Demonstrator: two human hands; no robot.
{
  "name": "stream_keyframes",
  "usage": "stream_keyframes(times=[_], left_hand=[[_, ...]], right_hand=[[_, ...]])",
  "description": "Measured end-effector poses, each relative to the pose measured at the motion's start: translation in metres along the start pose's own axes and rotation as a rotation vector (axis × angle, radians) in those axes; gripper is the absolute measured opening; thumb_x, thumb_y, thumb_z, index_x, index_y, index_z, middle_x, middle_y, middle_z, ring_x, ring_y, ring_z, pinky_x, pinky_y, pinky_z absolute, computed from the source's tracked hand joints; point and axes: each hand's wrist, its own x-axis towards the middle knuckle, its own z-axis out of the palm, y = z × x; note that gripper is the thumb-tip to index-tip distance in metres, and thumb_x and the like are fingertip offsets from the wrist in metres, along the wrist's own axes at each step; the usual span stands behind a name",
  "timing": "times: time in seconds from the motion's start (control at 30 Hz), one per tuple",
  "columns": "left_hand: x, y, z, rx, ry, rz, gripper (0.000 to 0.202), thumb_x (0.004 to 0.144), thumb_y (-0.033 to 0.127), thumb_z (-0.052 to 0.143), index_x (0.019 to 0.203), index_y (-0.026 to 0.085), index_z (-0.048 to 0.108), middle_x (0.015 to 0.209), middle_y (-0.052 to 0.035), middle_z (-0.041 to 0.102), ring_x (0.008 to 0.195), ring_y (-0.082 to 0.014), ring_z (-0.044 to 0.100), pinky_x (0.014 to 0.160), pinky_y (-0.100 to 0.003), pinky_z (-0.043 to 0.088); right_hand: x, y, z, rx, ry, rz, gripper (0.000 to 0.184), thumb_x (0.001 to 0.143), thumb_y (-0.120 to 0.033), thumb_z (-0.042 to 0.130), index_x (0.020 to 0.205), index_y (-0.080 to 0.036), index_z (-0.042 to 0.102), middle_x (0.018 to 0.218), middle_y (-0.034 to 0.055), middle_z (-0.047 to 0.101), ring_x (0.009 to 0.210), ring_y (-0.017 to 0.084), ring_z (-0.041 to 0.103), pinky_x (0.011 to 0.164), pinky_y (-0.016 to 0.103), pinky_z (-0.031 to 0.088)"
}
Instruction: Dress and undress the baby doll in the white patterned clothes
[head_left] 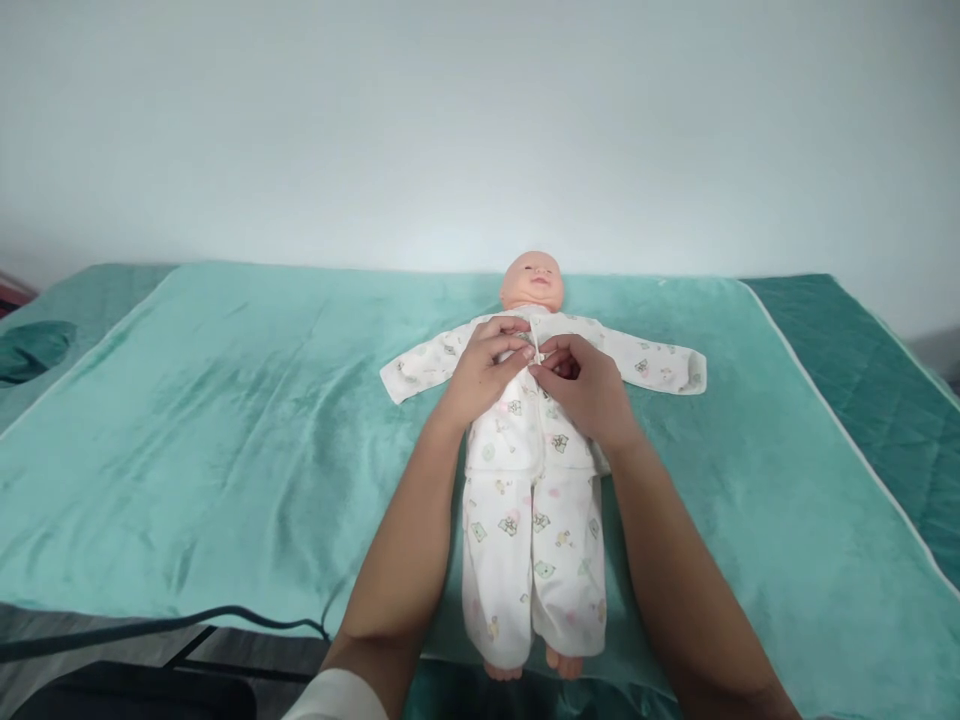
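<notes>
Head view: a doll (532, 285) lies face-up on a green sheet (247, 420), long axis pointing straight away, feet nearest. At its chest, hands equally near, right hand (589, 385) pinches the top's (510, 430) front edge; left hand (487, 370) touches beside, grip unclear.

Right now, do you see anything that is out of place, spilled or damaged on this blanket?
Nothing looks spilled or damaged. One oddity: no hands show at the sleeve ends of the doll, while its feet show below the trousers. The green blanket is also wrinkled at the left.
</notes>
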Motion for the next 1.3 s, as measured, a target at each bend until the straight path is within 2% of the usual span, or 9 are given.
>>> stream_keyframes(times=[0.1,0.23,0.43,0.67,0.83,1.0,1.17,1.3], left_hand=[[0.0,0.004,0.001,0.009,-0.003,-0.031,0.014,0.09,0.035,0.07,0.084,0.023,0.074,0.126,-0.0067,0.065,0.128,-0.0235,0.055,0.117,-0.042,0.038],[0.0,0.005,0.002,-0.009,0.024,-0.066,0.007,0.085,0.028,0.072,0.08,0.022,0.073,0.124,-0.0056,0.065,0.128,-0.0233,0.056,0.118,-0.042,0.037],[0.0,-0.001,-0.003,-0.155,-0.007,-0.126,0.006,0.083,0.028,0.074,0.08,0.023,0.076,0.128,-0.0054,0.064,0.131,-0.0257,0.055,0.117,-0.044,0.037],[-0.001,-0.003,-0.009,-0.341,-0.063,-0.193,0.006,0.08,0.03,0.078,0.08,0.024,0.079,0.132,-0.0055,0.061,0.134,-0.0271,0.053,0.109,-0.041,0.044],[-0.002,-0.004,-0.008,-0.319,-0.064,-0.212,0.007,0.08,0.031,0.078,0.082,0.024,0.078,0.136,-0.0057,0.06,0.135,-0.0274,0.053,0.105,-0.039,0.047],[-0.002,-0.004,-0.008,-0.264,-0.059,-0.197,0.005,0.08,0.028,0.075,0.081,0.023,0.076,0.136,-0.006,0.059,0.134,-0.0268,0.054,0.103,-0.039,0.049],[-0.001,-0.002,-0.009,-0.203,-0.094,-0.17,0.005,0.08,0.027,0.072,0.08,0.022,0.073,0.138,-0.0073,0.058,0.135,-0.0271,0.053,0.108,-0.041,0.046],[-0.002,-0.003,-0.007,-0.188,-0.041,-0.13,0.009,0.081,0.026,0.073,0.085,0.022,0.067,0.139,-0.007,0.06,0.136,-0.0255,0.053,0.114,-0.042,0.042]], right_hand=[[-0.001,0.001,0.002,-0.087,0.004,-0.06,0.02,0.081,-0.03,0.069,0.1,-0.023,0.066,0.08,-0.0013,0.067,0.067,0.013,0.053,0.067,0.029,0.044],[-0.002,0.002,0.003,-0.143,0.004,-0.103,0.018,0.084,-0.029,0.066,0.101,-0.024,0.064,0.08,-0.0019,0.066,0.066,0.013,0.052,0.067,0.029,0.044],[-0.002,0.002,0.0,-0.034,-0.035,-0.04,0.025,0.081,-0.031,0.071,0.104,-0.024,0.065,0.082,-0.0018,0.064,0.069,0.013,0.053,0.068,0.029,0.046],[-0.001,0.003,-0.004,0.006,-0.09,-0.043,0.032,0.079,-0.031,0.074,0.109,-0.025,0.064,0.087,-0.0014,0.065,0.073,0.014,0.053,0.072,0.03,0.047],[-0.003,-0.001,-0.005,-0.035,-0.113,-0.049,0.032,0.081,-0.033,0.073,0.11,-0.025,0.064,0.088,-0.0013,0.065,0.074,0.014,0.053,0.074,0.031,0.047],[-0.005,-0.004,-0.012,0.002,-0.192,-0.041,0.034,0.084,-0.033,0.071,0.116,-0.026,0.065,0.096,-0.0002,0.067,0.076,0.014,0.054,0.074,0.031,0.047],[-0.006,-0.003,-0.014,0.025,-0.198,-0.044,0.033,0.084,-0.031,0.07,0.117,-0.026,0.066,0.099,0.0004,0.067,0.077,0.014,0.053,0.075,0.031,0.047],[-0.006,-0.001,-0.013,0.032,-0.171,-0.062,0.032,0.084,-0.03,0.07,0.115,-0.025,0.064,0.099,-0.0001,0.064,0.077,0.013,0.052,0.075,0.03,0.046]])
